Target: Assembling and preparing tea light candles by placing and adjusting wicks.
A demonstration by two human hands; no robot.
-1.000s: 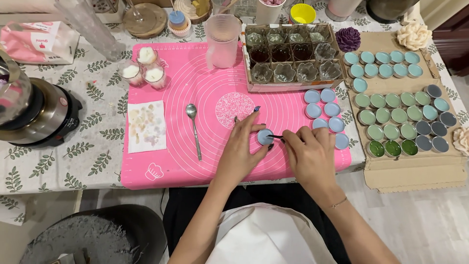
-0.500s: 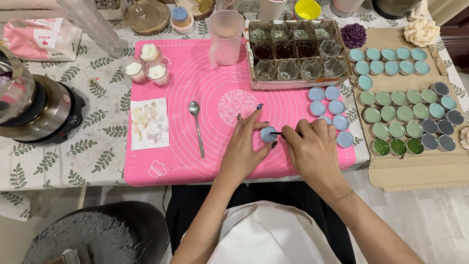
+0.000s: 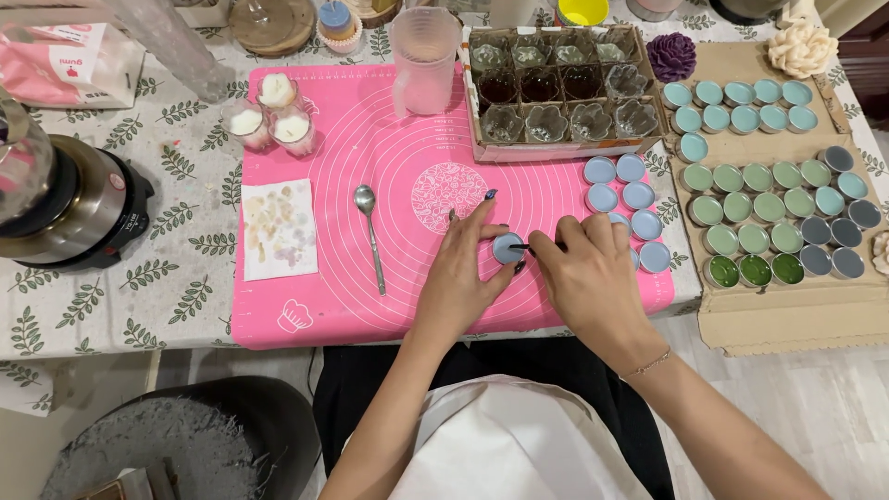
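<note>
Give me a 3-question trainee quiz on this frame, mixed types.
1. True or false: the left hand steadies a small blue tin on the pink mat.
2. What does the right hand hold to the tin? A) spoon B) thin dark stick C) jug
3. Which lies nearer the left hand: the metal spoon or the purple flower candle?

Key: 1 true; 2 B, the thin dark stick; 3 metal spoon.
</note>
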